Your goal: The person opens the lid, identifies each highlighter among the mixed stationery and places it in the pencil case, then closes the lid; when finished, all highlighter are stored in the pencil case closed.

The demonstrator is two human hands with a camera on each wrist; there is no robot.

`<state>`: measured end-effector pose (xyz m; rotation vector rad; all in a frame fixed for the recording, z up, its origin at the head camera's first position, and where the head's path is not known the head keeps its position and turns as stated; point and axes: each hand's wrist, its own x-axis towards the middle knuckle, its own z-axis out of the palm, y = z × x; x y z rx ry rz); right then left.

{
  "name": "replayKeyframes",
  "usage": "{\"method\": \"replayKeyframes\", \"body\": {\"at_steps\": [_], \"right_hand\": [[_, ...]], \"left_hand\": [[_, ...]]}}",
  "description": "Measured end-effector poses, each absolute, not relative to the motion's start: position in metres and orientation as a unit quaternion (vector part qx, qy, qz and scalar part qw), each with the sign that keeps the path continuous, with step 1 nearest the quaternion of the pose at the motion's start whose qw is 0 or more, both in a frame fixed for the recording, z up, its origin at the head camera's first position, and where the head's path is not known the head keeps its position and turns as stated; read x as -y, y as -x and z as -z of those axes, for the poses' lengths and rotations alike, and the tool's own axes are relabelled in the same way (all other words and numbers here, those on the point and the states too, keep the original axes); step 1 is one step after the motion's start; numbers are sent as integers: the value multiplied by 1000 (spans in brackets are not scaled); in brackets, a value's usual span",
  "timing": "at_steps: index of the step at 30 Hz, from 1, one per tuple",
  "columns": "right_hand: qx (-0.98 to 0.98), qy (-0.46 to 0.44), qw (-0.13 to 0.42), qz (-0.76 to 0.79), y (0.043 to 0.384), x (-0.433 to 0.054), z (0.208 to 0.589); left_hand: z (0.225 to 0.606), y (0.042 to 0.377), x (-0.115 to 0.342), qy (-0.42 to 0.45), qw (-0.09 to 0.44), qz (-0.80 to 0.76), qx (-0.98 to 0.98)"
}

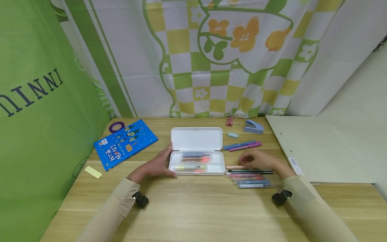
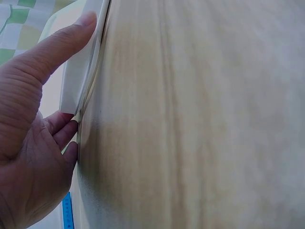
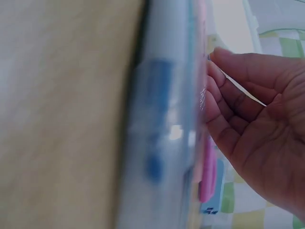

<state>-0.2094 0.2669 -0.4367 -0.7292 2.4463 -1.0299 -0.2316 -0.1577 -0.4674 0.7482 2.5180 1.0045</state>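
A white pencil case point(image 1: 198, 174) lies unfolded on the table, its lid point(image 1: 196, 138) tilted back. Pens point(image 1: 193, 167) in clear wrappers lie in its two compartments. My left hand point(image 1: 155, 164) grips the case's left end, thumb along the front wall point(image 2: 78, 71), fingers at the side. On the right, my right hand point(image 1: 257, 159) is over a row of pens, fingers curled at a peach-coloured pen point(image 1: 232, 167); its fingertips point(image 3: 220, 55) appear to pinch it, partly hidden by the row. Nearest me in that row are blue-and-white wrapped pens point(image 1: 254, 185).
Blue and purple pens point(image 1: 245, 146), a light-blue eraser point(image 1: 232, 135), a pink binder clip point(image 1: 229, 121) and a stapler point(image 1: 254, 126) lie behind. A blue book point(image 1: 125, 144), purple tape point(image 1: 116, 127) and yellow notes point(image 1: 93, 172) are left. A white board point(image 1: 326, 151) covers the right.
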Motion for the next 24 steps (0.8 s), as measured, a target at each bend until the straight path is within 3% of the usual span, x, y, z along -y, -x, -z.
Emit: {"method": "replayKeyframes", "body": {"at_steps": [13, 24], "right_hand": [[-866, 284, 186, 368, 207, -271, 443], [-866, 255, 174, 393, 216, -255, 420]], "left_hand": [[467, 231, 158, -267, 160, -348, -884], [466, 231, 158, -263, 167, -345, -886]]}}
